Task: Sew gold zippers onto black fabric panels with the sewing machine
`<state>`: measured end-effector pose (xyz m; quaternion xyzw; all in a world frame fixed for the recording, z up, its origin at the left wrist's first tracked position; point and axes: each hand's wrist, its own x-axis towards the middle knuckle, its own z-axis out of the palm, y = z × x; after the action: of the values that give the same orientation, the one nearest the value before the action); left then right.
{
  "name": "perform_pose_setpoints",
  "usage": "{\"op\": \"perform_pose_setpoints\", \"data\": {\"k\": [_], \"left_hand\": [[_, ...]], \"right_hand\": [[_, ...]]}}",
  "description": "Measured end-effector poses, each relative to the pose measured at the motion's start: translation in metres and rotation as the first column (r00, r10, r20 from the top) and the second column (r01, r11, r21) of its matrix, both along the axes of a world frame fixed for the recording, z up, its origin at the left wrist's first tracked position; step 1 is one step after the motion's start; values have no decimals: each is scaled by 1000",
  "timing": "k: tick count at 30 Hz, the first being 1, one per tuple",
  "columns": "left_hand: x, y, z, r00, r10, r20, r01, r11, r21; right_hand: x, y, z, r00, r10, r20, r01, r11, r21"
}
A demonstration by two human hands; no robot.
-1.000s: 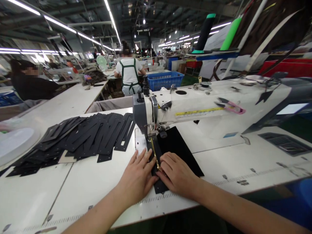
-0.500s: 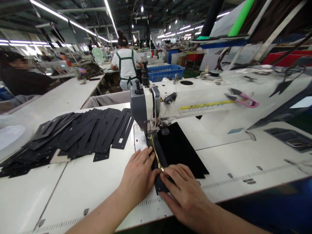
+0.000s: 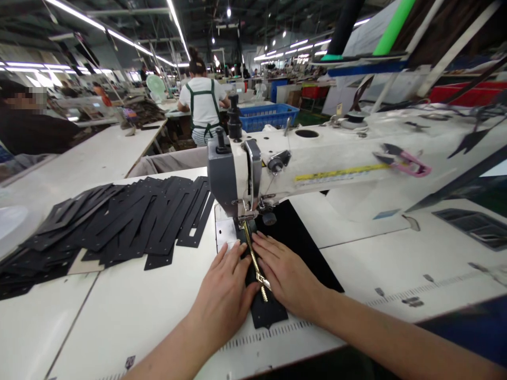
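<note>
A black strip [image 3: 270, 314] with a gold zipper [image 3: 253, 257] down its middle lies below the head of a white sewing machine [image 3: 332, 163]. The zipper's far end is at the presser foot, and its gold pull [image 3: 263, 281] is near the front. On the left edge of the strip my left hand [image 3: 225, 290] lies flat with fingers apart. My right hand [image 3: 287, 274] rests flat along the right side of the zipper, fingers stretched forward, over a black panel [image 3: 307, 237]. Neither hand grips anything.
Many black slotted pieces [image 3: 130, 216] are piled on the left of the white table [image 3: 138, 301]. Pink-handled snips [image 3: 407, 161] lie on the machine arm. Beyond the machine are a blue basket [image 3: 269, 117] and a person in a green apron [image 3: 204, 103]; another person sits at far left.
My right hand has moved forward from the zipper pull to lie beside the zipper near the presser foot. The pull and the strip's front end are now uncovered. My left hand has barely moved.
</note>
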<state>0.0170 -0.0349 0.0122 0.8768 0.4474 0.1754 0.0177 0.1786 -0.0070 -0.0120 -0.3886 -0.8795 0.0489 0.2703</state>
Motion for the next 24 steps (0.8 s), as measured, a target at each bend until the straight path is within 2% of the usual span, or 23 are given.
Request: {"op": "perform_pose_setpoints", "data": {"k": [8,13,17,24], "left_hand": [[-5,9,-1,997,-70,43,67,996,55],[-4,14,-2,997,-36,75,34,999,29],[-3,16,-5,994,-20,111,11,997,73],[-8,26,-11,984,-28,175,15,997,74]], "right_hand": [[-2,0,3,1000,-11,17,11,1000,-9],[-2,8,2,1000,-7,-3,7,1000,-26],[-2,14,3,1000,3,-28,-4,1000,-20],[-7,25,4,998,-20,-62,18,999,-32]]}}
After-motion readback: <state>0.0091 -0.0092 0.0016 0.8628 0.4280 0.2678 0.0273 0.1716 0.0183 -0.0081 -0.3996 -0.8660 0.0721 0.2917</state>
